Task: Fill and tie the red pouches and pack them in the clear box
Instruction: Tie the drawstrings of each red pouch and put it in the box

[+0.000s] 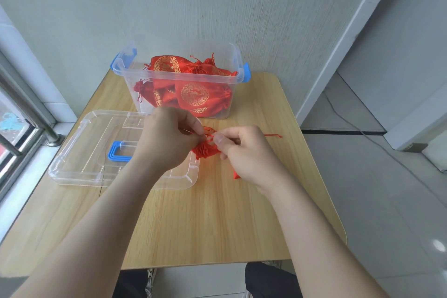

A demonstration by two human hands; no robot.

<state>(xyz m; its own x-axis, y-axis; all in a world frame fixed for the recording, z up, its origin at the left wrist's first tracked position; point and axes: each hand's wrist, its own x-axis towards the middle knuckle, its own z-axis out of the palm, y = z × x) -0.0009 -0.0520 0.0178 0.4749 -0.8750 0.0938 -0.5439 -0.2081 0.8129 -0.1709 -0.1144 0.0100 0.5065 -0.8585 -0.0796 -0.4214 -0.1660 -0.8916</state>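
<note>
Both hands pinch the red drawstring: left hand and right hand work it above the gathered pouch, apparently mid-knot, near the table's centre. Far side, the clear box holds several tied pouches; its lid lies off, left.

Your left hand and right hand each pinch the drawstring of a red pouch gathered between them. Beyond your hands stands the clear box, open and holding tied pouches; its lid lies on the bench beneath your left hand
</note>
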